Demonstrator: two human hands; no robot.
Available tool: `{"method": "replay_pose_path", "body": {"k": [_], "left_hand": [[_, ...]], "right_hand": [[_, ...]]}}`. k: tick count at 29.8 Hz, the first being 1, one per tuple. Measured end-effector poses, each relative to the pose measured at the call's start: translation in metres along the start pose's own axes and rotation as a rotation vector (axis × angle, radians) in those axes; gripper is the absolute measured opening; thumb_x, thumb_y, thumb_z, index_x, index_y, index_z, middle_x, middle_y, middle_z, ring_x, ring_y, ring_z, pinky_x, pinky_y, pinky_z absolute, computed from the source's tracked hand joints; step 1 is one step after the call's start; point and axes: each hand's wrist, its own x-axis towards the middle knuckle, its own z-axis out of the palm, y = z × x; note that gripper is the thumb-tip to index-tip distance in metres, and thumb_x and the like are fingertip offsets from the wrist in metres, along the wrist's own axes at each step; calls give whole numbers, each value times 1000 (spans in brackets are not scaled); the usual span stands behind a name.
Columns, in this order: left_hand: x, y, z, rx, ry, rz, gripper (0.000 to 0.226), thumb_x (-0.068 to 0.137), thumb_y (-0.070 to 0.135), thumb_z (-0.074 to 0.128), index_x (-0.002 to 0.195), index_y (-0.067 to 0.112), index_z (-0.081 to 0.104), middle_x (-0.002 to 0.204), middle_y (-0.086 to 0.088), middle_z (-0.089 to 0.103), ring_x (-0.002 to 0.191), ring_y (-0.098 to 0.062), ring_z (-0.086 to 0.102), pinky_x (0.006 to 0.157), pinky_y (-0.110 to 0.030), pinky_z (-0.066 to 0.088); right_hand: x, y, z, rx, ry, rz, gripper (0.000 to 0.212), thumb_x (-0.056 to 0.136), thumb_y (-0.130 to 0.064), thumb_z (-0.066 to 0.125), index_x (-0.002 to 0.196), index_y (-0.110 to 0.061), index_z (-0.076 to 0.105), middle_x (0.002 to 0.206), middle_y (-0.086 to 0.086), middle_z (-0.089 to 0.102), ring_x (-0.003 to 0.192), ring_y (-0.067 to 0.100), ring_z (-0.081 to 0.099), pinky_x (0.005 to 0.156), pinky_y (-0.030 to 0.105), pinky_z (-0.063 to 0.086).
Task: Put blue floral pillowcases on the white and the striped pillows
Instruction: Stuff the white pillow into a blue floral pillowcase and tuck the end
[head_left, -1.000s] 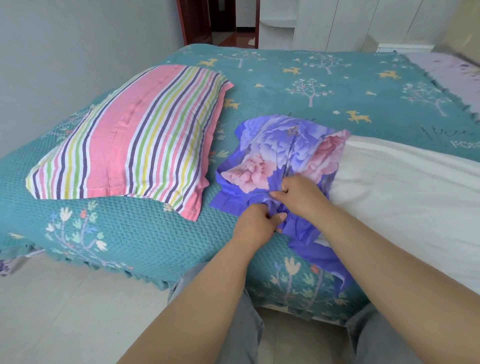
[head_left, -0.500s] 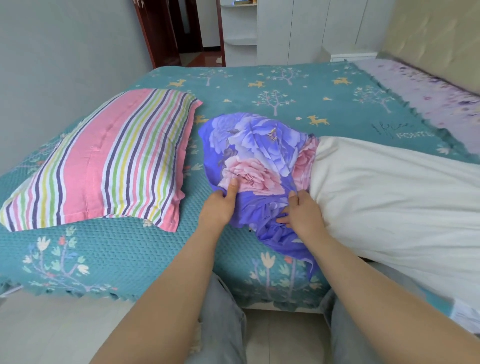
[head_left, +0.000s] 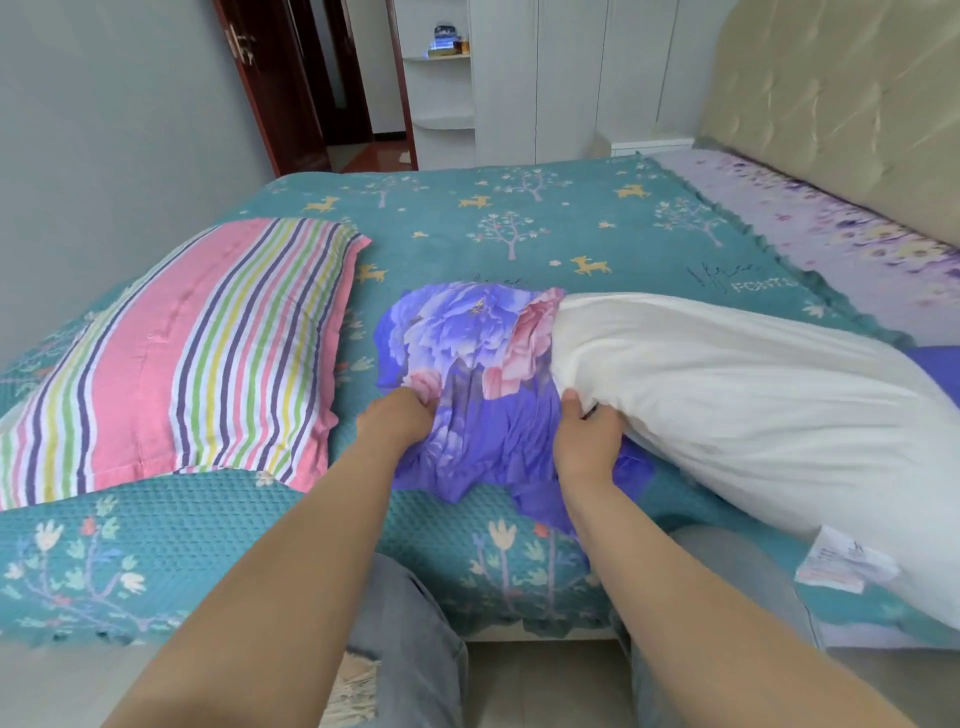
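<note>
Now, pillowcase (head_left: 467, 364): thin blue floral cloth, bunched between both pillows on the waffle-knit bed cover (head_left: 208, 525).
Left hand (head_left: 397, 423): your fingers grip its crumpled edge.
Right hand (head_left: 587, 439): pinches the plump white pillow (head_left: 753, 410) — soft, creased.
Striped pillow (head_left: 182, 358): flat, leftward.

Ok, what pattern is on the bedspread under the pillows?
Teal bedspread printed with small yellow deer and pale trees, best seen in the head view.

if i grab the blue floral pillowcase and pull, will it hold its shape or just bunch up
Likely floppy: the blue floral pillowcase already wrinkles where the left hand grips it. Probably light, since it drapes limply over the bed edge. It may drag on the white pillow rather than slide.
</note>
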Motion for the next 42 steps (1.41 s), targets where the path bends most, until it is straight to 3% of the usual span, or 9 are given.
{"method": "replay_pose_path", "body": {"k": [5,9,14,18,22,25,30,38,42], "left_hand": [[-23,-15,45,-372,149,3,12,94,12,47,89,3,53,107,-29,61,104,-41,57,81,-37,40],[-25,-4,47,-233,315,25,31,97,32,41,107,5,56,108,-24,62,108,-38,55,91,-41,38],[-23,9,31,-535,384,37,27,97,17,41,80,-1,50,101,-32,60,95,-43,54,72,-37,33],[-15,34,-17,-619,412,120,26,96,10,40,82,-6,54,98,-35,58,95,-42,55,74,-38,33],[-9,67,-78,-519,486,260,32,97,18,44,69,4,50,88,-31,59,85,-37,56,75,-37,39],[-2,62,-112,-436,599,232,26,97,20,44,75,7,50,100,-27,62,94,-36,57,75,-35,37],[21,-4,-83,-417,542,-29,39,98,24,43,110,-10,58,116,-34,57,109,-44,54,92,-42,42],[-10,-35,10,-171,94,-92,44,93,34,51,116,-3,57,119,-27,59,112,-38,55,94,-39,42],[-25,-12,11,46,590,177,43,81,22,56,121,5,53,113,-23,54,103,-44,52,85,-47,43]], "right_hand": [[41,-46,-7,-161,-195,-369,24,93,-17,55,81,3,51,70,9,48,73,21,45,66,27,30],[52,17,-28,-195,-312,248,36,97,-43,42,91,-9,53,87,11,57,62,22,53,52,27,43],[31,39,-24,-301,-469,-36,41,92,-28,59,62,-12,35,61,4,37,59,13,35,57,27,30],[31,34,-18,-161,-673,-84,15,91,-12,60,85,2,62,83,7,60,79,12,51,69,23,39],[46,46,-25,-531,-829,-182,14,93,-27,58,86,-16,64,96,4,65,92,18,59,76,25,40],[74,37,-52,-697,-613,-170,36,96,-40,48,114,-12,62,116,14,64,106,30,59,87,33,45],[127,-23,-115,-849,-38,-394,33,98,-36,41,101,-7,57,111,20,58,101,38,58,76,40,42],[102,13,-113,-755,131,-362,31,78,-3,55,109,-3,60,129,18,42,112,40,46,88,48,40],[100,-31,-83,-624,-7,-717,39,77,-8,55,117,-8,55,126,14,54,115,34,50,92,43,39]]}}
